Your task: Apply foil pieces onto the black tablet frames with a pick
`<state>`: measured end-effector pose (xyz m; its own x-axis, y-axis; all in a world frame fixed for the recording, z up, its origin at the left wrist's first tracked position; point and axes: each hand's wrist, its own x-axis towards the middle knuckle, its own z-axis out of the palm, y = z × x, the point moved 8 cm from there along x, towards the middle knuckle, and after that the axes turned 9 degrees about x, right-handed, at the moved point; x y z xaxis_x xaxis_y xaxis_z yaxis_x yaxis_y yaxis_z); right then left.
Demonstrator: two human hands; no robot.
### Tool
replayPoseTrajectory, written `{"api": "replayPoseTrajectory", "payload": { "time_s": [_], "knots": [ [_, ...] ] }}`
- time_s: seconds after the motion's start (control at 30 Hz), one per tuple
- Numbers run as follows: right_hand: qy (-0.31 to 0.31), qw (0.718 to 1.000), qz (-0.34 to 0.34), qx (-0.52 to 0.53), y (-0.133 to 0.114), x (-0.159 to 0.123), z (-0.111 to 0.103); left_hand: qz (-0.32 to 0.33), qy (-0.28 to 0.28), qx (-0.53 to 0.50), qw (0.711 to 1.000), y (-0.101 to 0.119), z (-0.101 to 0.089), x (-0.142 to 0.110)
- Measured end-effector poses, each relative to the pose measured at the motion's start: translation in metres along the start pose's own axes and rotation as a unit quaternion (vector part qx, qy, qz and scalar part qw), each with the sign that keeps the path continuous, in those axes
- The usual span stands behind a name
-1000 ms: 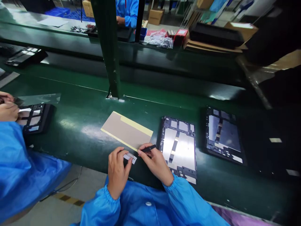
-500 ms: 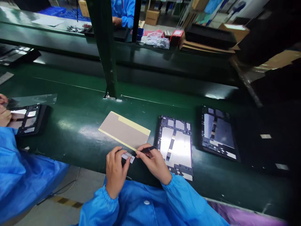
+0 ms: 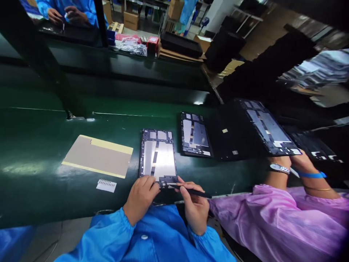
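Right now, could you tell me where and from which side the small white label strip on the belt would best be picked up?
Take the white label strip by its near long edge, coming from the person's side of the green belt. It lies flat and thin, so pinch or slide a fingertip under an edge. The tan backing sheet lies just beyond it, and the left hand is the closer of the hands.

An electronics assembly line on a factory floor. A long green conveyor counter [image 3: 40, 145] carries a row of opened tablet frames [image 3: 158, 154] with bare metal backs. Workers in blue [image 3: 152, 240] and pink [image 3: 272, 222] anti-static smocks sit shoulder to shoulder along it, with another across the line. Behind them are stacked black trays [image 3: 181, 44] and cardboard boxes [image 3: 131, 20].
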<state>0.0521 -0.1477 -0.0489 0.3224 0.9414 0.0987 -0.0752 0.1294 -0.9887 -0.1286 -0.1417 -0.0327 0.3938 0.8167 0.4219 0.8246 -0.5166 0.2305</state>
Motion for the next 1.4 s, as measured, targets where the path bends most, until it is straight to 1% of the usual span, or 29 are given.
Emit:
{"api": "replayPoseTrajectory", "payload": {
  "time_s": [0.1,0.2,0.3,0.43,0.63,0.83,1.0,1.23,1.4],
  "knots": [
    [0.002,0.999,-0.036,-0.007,0.003,0.003,0.008,-0.023,-0.001,0.020,1.000,-0.003,0.011,0.015],
    [0.017,0.997,-0.075,-0.012,0.008,0.005,0.013,-0.029,0.021,0.024,0.999,-0.005,0.010,0.021],
    [0.023,0.995,-0.097,-0.024,0.013,0.004,0.014,-0.034,0.021,0.003,0.999,-0.007,0.009,0.021],
    [0.019,0.994,-0.098,-0.044,0.017,0.002,0.015,-0.046,0.023,-0.022,0.998,-0.010,0.006,0.020],
    [0.031,0.993,-0.103,-0.048,0.015,0.003,0.016,-0.049,0.026,-0.022,0.998,-0.010,0.003,0.022],
    [0.029,0.992,-0.114,-0.046,0.015,0.002,0.016,-0.049,0.025,-0.022,0.998,-0.010,0.004,0.021],
    [0.021,0.992,-0.110,-0.059,0.015,0.003,0.017,-0.046,0.024,-0.020,0.998,-0.009,0.004,0.022],
    [0.018,0.992,-0.114,-0.055,0.010,0.004,0.019,-0.050,0.021,-0.040,0.998,-0.011,0.004,0.021],
    [0.012,0.990,-0.123,-0.064,0.011,0.003,0.019,-0.036,0.041,-0.030,0.998,-0.009,0.000,0.021]
  ]
}}
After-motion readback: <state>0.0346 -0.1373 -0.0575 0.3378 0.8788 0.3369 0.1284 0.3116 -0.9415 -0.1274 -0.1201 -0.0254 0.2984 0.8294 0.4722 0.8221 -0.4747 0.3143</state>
